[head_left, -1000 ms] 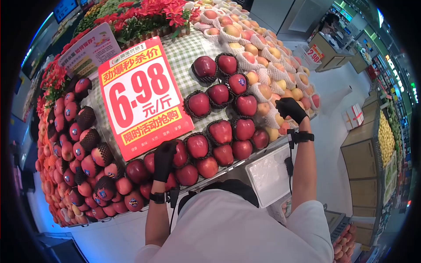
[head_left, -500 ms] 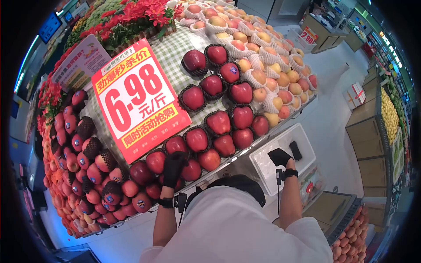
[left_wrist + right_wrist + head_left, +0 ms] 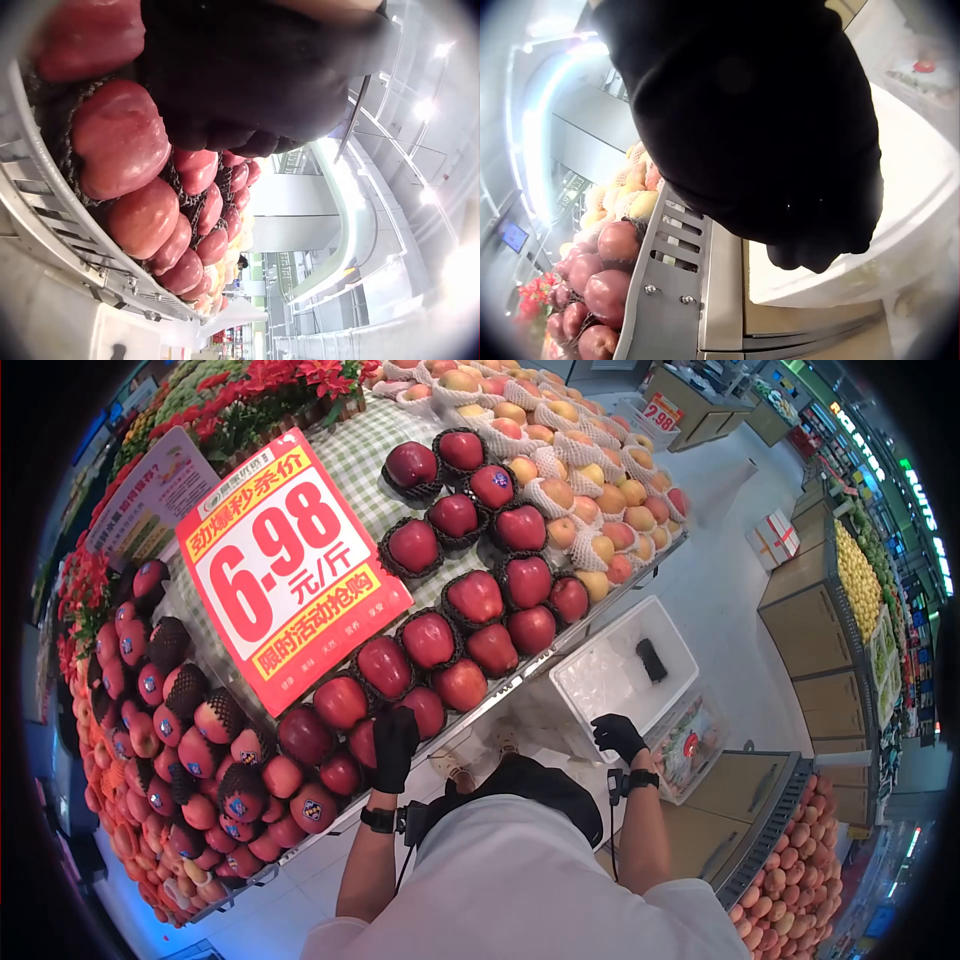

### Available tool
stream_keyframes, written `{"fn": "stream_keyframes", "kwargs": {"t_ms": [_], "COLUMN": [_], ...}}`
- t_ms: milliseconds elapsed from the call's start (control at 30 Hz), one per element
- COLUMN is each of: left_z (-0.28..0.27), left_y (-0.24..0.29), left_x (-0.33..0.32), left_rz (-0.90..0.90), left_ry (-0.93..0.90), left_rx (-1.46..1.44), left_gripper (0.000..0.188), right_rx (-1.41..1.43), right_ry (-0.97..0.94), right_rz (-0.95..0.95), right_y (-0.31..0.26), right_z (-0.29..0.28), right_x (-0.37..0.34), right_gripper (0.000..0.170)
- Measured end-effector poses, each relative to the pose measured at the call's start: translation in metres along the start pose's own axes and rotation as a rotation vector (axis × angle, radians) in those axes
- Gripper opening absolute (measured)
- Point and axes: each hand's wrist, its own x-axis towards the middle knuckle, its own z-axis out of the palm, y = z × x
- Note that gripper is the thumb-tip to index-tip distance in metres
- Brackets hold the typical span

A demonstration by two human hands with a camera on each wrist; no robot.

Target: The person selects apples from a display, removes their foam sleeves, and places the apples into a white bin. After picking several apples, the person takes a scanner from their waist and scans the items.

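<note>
My black-gloved left hand lies over the front row of dark red apples. One apple is right beside it, partly covered by the glove. From the left wrist view the fingertips curl down at the glove's lower edge, and the palm side is hidden. Several large apples sit close to that hand in black foam nets. My right hand, also gloved, hangs in front of the near corner of a white foam box, fingers loosely bent, with nothing visible in them. A black item lies inside the box.
A red and yellow price sign lies on the checked cloth behind the apples. Pale peach-coloured fruit in white nets fills the right of the stand. A metal rail edges the stand. Another fruit bin stands at lower right.
My right hand has drawn back from the netted fruit, past the foam box to its near corner. My left hand stays at the front apples. The view has shifted and turned.
</note>
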Motion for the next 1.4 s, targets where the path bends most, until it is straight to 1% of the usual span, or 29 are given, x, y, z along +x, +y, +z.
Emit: {"fn": "stream_keyframes", "kwargs": {"t_ms": [33, 100, 133, 233, 267, 367, 400, 433, 500, 533, 567, 633, 667, 700, 767, 833, 867, 900, 933, 967, 1000, 1033, 1067, 1167, 1200, 1300, 1333, 1367, 1400], "left_z": [0.001, 0.005, 0.008, 0.025, 0.032, 0.051, 0.067, 0.076, 0.094, 0.106, 0.112, 0.117, 0.122, 0.128, 0.138, 0.152, 0.158, 0.168, 0.178, 0.199, 0.213, 0.216, 0.218, 0.227, 0.230, 0.232, 0.230, 0.228, 0.227], "left_y": [0.000, 0.001, 0.002, 0.005, 0.006, 0.001, 0.000, -0.005, -0.016, -0.020, -0.036, -0.087, -0.107, -0.127, -0.148, -0.153, -0.155, -0.144, -0.132, -0.092, -0.071, -0.070, -0.070, -0.066, -0.066, -0.070, -0.083, -0.099, -0.098], "left_x": [-0.004, -0.011, -0.015, -0.029, -0.034, -0.047, -0.052, -0.057, -0.067, -0.072, -0.072, -0.071, -0.074, -0.076, -0.090, -0.109, -0.120, -0.130, -0.140, -0.153, -0.162, -0.167, -0.172, -0.186, -0.189, -0.198, -0.201, -0.202, -0.206], "left_rz": [-0.003, 0.019, 0.041, 0.042, 0.031, 0.106, 0.040, 0.034, 0.020, -0.033, 0.022, 0.141, 0.204, 0.263, 0.252, 0.242, 0.239, 0.169, 0.104, -0.026, -0.155, -0.154, -0.155, -0.202, -0.222, -0.192, -0.105, -0.020, -0.012], "left_ry": [0.016, 0.037, 0.037, 0.089, 0.115, 0.028, 0.118, 0.123, 0.129, 0.166, 0.202, 0.266, 0.306, 0.356, 0.415, 0.483, 0.526, 0.547, 0.581, 0.579, 0.563, 0.557, 0.549, 0.559, 0.566, 0.560, 0.585, 0.608, 0.605], "left_rx": [-0.013, -0.036, -0.046, -0.063, -0.067, -0.083, -0.152, -0.146, -0.129, -0.283, -0.165, 0.115, 0.279, 0.439, 0.507, 0.548, 0.555, 0.391, 0.223, -0.117, -0.458, -0.445, -0.431, -0.327, -0.286, -0.423, -0.321, -0.220, -0.271], "left_gripper": [0.034, 0.034, 0.034, 0.036, 0.037, 0.034, 0.037, 0.037, 0.038, 0.028, 0.023, 0.011, 0.006, 0.011, 0.021, 0.019, 0.013, 0.011, 0.019, 0.032, 0.047, 0.047, 0.047, 0.046, 0.045, 0.042, 0.041, 0.040, 0.039], "right_rx": [0.147, -0.841, -0.883, -0.238, -0.027, -1.215, -1.193, -1.151, -1.095, -0.992, -0.653, -1.058, -0.780, -0.508, -0.544, -1.137, -0.914, -0.692, -0.506, -0.319, -0.167, -0.016, -0.038, 0.091, 0.167, 0.082, -0.063, -0.126, -0.188], "right_ry": [0.000, -0.040, -0.032, -0.052, 0.073, 0.110, 0.095, 0.091, 0.062, 0.017, -0.077, -0.062, -0.135, -0.205, -0.158, 0.109, -0.026, -0.152, -0.243, -0.298, -0.324, -0.346, -0.356, -0.325, -0.335, -0.469, -0.445, -0.416, -0.386], "right_rz": [0.073, -0.431, -0.565, -0.242, 0.051, -0.599, -0.708, -0.799, -0.830, -0.839, -0.530, -0.777, -0.642, -0.495, -0.620, -1.188, -0.953, -0.714, -0.546, -0.373, -0.269, -0.161, -0.224, -0.252, -0.214, -0.200, -0.236, -0.242, -0.250], "right_y": [0.005, 0.011, 0.011, -0.003, -0.018, -0.044, -0.048, -0.048, -0.044, -0.042, -0.038, -0.037, -0.026, -0.007, 0.006, 0.008, 0.008, 0.008, 0.003, -0.003, -0.026, -0.038, -0.034, -0.038, -0.040, -0.023, -0.018, -0.012, -0.005], "right_z": [-0.002, -0.007, -0.011, -0.015, -0.016, -0.023, -0.028, -0.033, -0.045, -0.051, -0.056, -0.067, -0.076, -0.086, -0.093, -0.092, -0.095, -0.100, -0.100, -0.100, -0.096, -0.092, -0.092, -0.085, -0.083, -0.089, -0.091, -0.092, -0.092], "right_x": [0.000, 0.009, 0.015, 0.033, 0.038, 0.044, 0.042, 0.043, 0.045, 0.044, 0.043, 0.046, 0.054, 0.069, 0.076, 0.071, 0.065, 0.062, 0.054, 0.047, 0.021, 0.005, 0.007, -0.006, -0.011, 0.002, 0.006, 0.008, 0.012], "right_gripper": [0.039, 0.036, 0.034, 0.032, 0.034, 0.033, 0.036, 0.035, 0.034, 0.030, 0.023, 0.014, 0.013, 0.014, 0.022, 0.031, 0.032, 0.033, 0.033, 0.032, 0.031, 0.029, 0.022, 0.017, 0.013, 0.010, 0.007, 0.006, 0.006]}}
